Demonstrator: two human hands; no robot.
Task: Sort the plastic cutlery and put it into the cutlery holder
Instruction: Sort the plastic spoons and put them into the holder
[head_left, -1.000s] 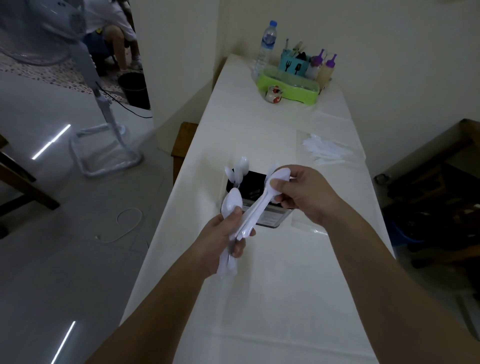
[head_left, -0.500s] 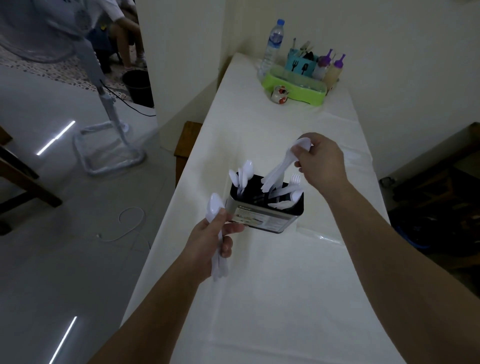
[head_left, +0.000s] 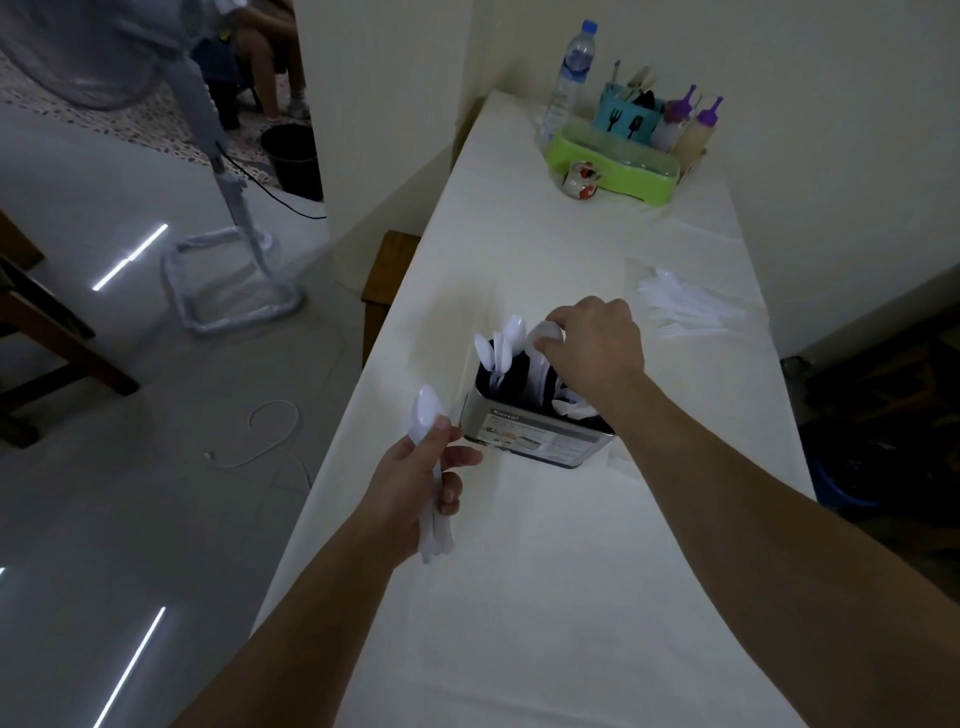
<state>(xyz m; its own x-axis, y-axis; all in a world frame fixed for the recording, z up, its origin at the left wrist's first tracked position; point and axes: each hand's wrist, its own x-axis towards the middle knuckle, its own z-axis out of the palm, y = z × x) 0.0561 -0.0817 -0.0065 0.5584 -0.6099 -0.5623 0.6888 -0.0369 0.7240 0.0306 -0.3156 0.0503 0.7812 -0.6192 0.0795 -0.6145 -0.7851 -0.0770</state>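
Right hand (head_left: 592, 348) pinches a spoon (head_left: 544, 332) bowl-up, handle pointing down into the cutlery holder (head_left: 535, 431) directly beneath it; left hand (head_left: 415, 478), nearer and lower-left, grips a spoon bundle (head_left: 434, 467) upright beside the worktop (head_left: 545, 597) edge

At the frame's centre, the cutlery holder (head_left: 540, 439) bears a label headed by a brand word like "Kassa"; its smaller print is unreadable.

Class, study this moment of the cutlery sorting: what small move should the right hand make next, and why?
Probably let go. The right hand pinches a white spoon by its bowl, handle already down inside the cutlery holder beside other upright spoons. The left hand holds more spoons to hand over.
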